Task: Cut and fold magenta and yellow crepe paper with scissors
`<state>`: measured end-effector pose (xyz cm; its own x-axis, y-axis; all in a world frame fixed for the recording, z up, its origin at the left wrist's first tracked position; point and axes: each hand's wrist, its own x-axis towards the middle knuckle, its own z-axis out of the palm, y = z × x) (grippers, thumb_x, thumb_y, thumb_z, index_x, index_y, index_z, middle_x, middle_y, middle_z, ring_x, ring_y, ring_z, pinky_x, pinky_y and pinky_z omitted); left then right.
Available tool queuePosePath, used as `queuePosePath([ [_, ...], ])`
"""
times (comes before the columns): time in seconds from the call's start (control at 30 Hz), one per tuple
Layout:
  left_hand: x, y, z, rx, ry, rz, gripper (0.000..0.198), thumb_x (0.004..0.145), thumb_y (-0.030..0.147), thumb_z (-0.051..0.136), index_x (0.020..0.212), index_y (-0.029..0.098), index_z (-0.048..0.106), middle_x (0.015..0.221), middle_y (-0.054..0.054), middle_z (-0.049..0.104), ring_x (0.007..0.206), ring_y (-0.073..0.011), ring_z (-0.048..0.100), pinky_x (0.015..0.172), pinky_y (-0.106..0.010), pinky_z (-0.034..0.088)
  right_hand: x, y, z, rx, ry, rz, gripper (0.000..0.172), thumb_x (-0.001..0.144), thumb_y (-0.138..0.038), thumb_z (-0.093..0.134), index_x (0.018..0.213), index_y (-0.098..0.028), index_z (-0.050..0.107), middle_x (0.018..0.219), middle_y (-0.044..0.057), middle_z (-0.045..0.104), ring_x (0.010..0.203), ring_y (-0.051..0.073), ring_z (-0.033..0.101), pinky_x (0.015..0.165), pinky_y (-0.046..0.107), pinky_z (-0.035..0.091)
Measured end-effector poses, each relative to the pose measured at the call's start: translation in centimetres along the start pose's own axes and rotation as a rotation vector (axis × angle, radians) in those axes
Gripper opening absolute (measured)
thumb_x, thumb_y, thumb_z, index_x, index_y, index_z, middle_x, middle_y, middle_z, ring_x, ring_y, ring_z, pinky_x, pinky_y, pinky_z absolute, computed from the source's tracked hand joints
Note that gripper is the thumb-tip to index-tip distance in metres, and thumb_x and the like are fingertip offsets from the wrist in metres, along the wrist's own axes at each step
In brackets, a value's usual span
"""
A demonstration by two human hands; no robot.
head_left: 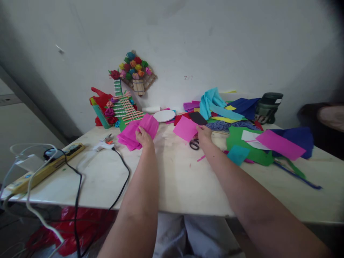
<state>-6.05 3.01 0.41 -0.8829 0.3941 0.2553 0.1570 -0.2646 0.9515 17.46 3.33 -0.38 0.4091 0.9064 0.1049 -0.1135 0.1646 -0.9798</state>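
My left hand (144, 137) is closed on a crumpled stack of magenta paper sheets (138, 131) lying on the white table (174, 179). My right hand (204, 134) grips a flat magenta paper sheet (185, 129) by its right edge, just above black-handled scissors (194, 144) that lie on the table. A black phone (198, 118) lies just behind that sheet.
A glue gun (103, 144) with a black cord and a power strip (43, 168) sit at the left. Paper-flower crafts (129, 89) lean on the wall. Coloured paper scraps (249, 139) cover the right side beside a dark jar (267, 107). Another person's arm (330, 116) shows at far right.
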Motion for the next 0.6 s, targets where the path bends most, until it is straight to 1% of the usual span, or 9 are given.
queuePosePath([
  [0.1, 0.2, 0.6, -0.5, 0.059, 0.041, 0.002, 0.023, 0.085, 0.030, 0.036, 0.071, 0.017, 0.049, 0.071, -0.002, 0.052, 0.073, -0.0138, 0.051, 0.071, -0.026, 0.041, -0.2, -0.1, 0.1, -0.007, -0.003, 0.010, 0.009, 0.069, -0.026, 0.051, 0.064, -0.019, 0.052, 0.042, -0.007, 0.043, 0.034, 0.010, 0.043, 0.033, 0.022, 0.036],
  [0.2, 0.4, 1.2, -1.2, 0.123, 0.147, -0.012, 0.022, 0.085, 0.031, 0.036, 0.075, 0.017, 0.049, 0.073, -0.004, 0.054, 0.075, -0.0168, 0.053, 0.072, -0.030, 0.041, -0.1, 0.0, 0.1, -0.038, 0.006, -0.009, 0.010, 0.068, -0.027, 0.051, 0.062, -0.019, 0.051, 0.043, -0.006, 0.043, 0.035, 0.010, 0.043, 0.033, 0.022, 0.036],
  [0.3, 0.6, 1.5, -1.8, 0.154, 0.213, -0.027, 0.025, 0.087, 0.030, 0.031, 0.079, 0.016, 0.050, 0.080, -0.010, 0.056, 0.083, -0.0210, 0.054, 0.075, -0.034, 0.041, 0.1, 0.2, 0.1, -0.053, 0.010, -0.018, 0.011, 0.068, -0.028, 0.051, 0.065, -0.018, 0.053, 0.044, -0.006, 0.044, 0.036, 0.011, 0.044, 0.034, 0.022, 0.037],
  [0.33, 0.6, 1.6, -2.0, 0.164, 0.216, -0.034, 0.026, 0.088, 0.030, 0.030, 0.083, 0.015, 0.050, 0.085, -0.012, 0.057, 0.087, -0.0225, 0.054, 0.076, -0.035, 0.041, 0.2, 0.3, 0.0, -0.055, 0.008, -0.021, 0.011, 0.068, -0.029, 0.051, 0.066, -0.018, 0.054, 0.044, -0.005, 0.045, 0.036, 0.011, 0.045, 0.035, 0.022, 0.037],
  [0.4, 0.6, 1.5, -2.2, 0.195, 0.219, -0.023, 0.029, 0.089, 0.030, 0.027, 0.097, 0.013, 0.050, 0.100, -0.015, 0.057, 0.099, -0.0249, 0.052, 0.083, -0.038, 0.040, 0.3, 0.4, 0.0, -0.061, 0.008, -0.027, 0.013, 0.068, -0.030, 0.051, 0.068, -0.017, 0.056, 0.045, -0.005, 0.046, 0.038, 0.011, 0.045, 0.036, 0.023, 0.038],
  [0.43, 0.5, 1.4, -2.2, 0.226, 0.233, -0.006, 0.032, 0.089, 0.030, 0.026, 0.107, 0.012, 0.046, 0.111, -0.017, 0.053, 0.109, -0.0258, 0.047, 0.088, -0.039, 0.037, 0.3, 0.4, 0.0, -0.063, 0.010, -0.030, 0.014, 0.067, -0.030, 0.051, 0.068, -0.017, 0.056, 0.046, -0.005, 0.047, 0.038, 0.011, 0.045, 0.037, 0.023, 0.037],
  [0.5, 0.2, 1.3, -2.3, 0.311, 0.285, 0.043, 0.042, 0.088, 0.030, 0.029, 0.124, 0.010, 0.033, 0.132, -0.018, 0.038, 0.126, -0.0266, 0.028, 0.100, -0.043, 0.025, 0.3, 0.3, -0.1, -0.059, 0.022, -0.046, 0.014, 0.067, -0.030, 0.052, 0.067, -0.016, 0.056, 0.047, -0.005, 0.047, 0.040, 0.010, 0.044, 0.038, 0.022, 0.036],
  [0.57, -0.1, 1.4, -2.4, 0.388, 0.319, 0.111, 0.055, 0.084, 0.032, 0.038, 0.132, 0.008, 0.022, 0.142, -0.018, 0.020, 0.133, -0.0275, 0.008, 0.106, -0.046, 0.008, 0.3, 0.1, -0.3, -0.051, 0.046, -0.079, 0.013, 0.067, -0.028, 0.052, 0.064, -0.016, 0.055, 0.048, -0.006, 0.046, 0.042, 0.009, 0.043, 0.039, 0.021, 0.035],
  [0.6, -0.3, 1.5, -2.4, 0.400, 0.307, 0.155, 0.061, 0.082, 0.032, 0.042, 0.133, 0.008, 0.020, 0.144, -0.018, 0.014, 0.134, -0.0279, 0.002, 0.106, -0.048, 0.003, 0.3, 0.0, -0.3, -0.047, 0.060, -0.092, 0.013, 0.067, -0.027, 0.053, 0.063, -0.015, 0.054, 0.049, -0.006, 0.046, 0.043, 0.008, 0.042, 0.040, 0.020, 0.035],
])
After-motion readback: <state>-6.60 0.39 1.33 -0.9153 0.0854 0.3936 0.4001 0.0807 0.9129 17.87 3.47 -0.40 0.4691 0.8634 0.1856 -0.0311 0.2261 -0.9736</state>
